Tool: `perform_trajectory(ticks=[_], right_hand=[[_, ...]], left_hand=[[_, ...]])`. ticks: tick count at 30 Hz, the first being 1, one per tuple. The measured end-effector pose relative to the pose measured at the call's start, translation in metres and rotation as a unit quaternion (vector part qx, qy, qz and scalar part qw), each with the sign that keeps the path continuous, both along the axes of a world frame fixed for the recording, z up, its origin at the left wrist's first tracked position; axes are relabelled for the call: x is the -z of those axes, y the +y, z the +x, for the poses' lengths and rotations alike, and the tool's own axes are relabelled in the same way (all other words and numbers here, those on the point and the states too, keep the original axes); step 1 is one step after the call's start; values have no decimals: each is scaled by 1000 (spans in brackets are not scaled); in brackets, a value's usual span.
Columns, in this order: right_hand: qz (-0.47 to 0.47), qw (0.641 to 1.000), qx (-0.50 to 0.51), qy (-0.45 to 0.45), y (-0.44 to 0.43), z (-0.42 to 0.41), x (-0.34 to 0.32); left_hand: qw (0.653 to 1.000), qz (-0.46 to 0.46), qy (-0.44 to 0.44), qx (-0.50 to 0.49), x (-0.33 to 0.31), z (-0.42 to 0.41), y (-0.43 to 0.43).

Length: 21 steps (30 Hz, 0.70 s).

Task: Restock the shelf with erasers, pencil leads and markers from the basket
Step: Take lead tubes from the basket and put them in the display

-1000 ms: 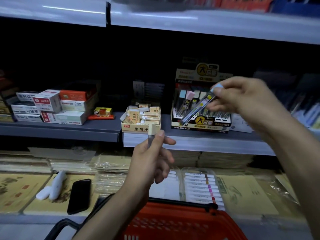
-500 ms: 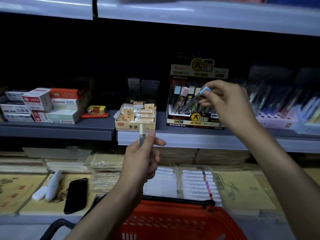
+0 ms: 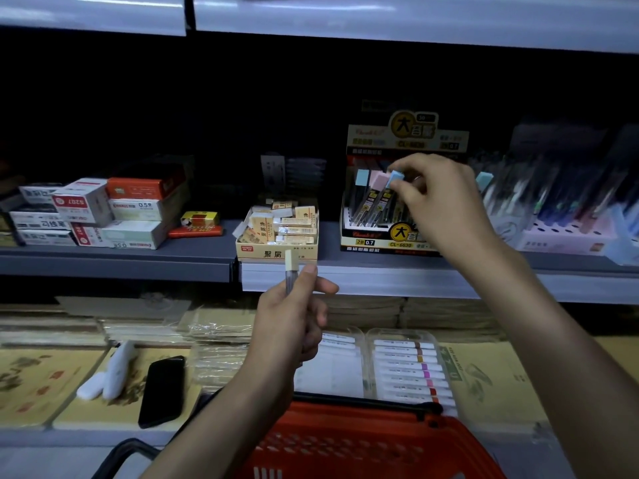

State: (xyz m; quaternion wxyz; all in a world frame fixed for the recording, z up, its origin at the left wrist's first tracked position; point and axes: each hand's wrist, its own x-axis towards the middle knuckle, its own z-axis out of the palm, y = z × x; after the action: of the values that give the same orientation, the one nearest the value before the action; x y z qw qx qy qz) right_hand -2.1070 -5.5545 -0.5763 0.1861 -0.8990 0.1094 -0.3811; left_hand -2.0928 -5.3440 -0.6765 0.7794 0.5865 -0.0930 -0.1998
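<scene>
Bottom centre: red basket (image 3: 345,444). Mid-frame, left hand (image 3: 287,326) has its fingers curled round a cream-capped lead tube (image 3: 290,267), upright and gripped low, so it could slip into the basket. Upper right, right hand (image 3: 439,202) pinches a blue-capped tube (image 3: 394,177) at the lead display box (image 3: 380,242). Slots look packed; skewed entry could jam or tip neighbours.

Head-worn camera faces forward and down, near the shelf (image 3: 380,278).
</scene>
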Motion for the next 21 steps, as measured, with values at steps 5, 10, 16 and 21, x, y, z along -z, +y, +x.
perform_trajectory(ticks=[5, 10, 16, 21], right_hand=[[42, 999, -12, -29, 3, 1, 3], [60, 997, -30, -35, 5, 3, 4], [47, 999, -18, -20, 4, -3, 0], [22, 1000, -5, -21, 15, -24, -14]], left_hand=[[1000, 8, -4, 3, -1, 1, -1], [1000, 9, -11, 14, -2, 0, 1], [999, -6, 19, 46, -11, -2, 1], [986, -117, 71, 99, -20, -6, 3]])
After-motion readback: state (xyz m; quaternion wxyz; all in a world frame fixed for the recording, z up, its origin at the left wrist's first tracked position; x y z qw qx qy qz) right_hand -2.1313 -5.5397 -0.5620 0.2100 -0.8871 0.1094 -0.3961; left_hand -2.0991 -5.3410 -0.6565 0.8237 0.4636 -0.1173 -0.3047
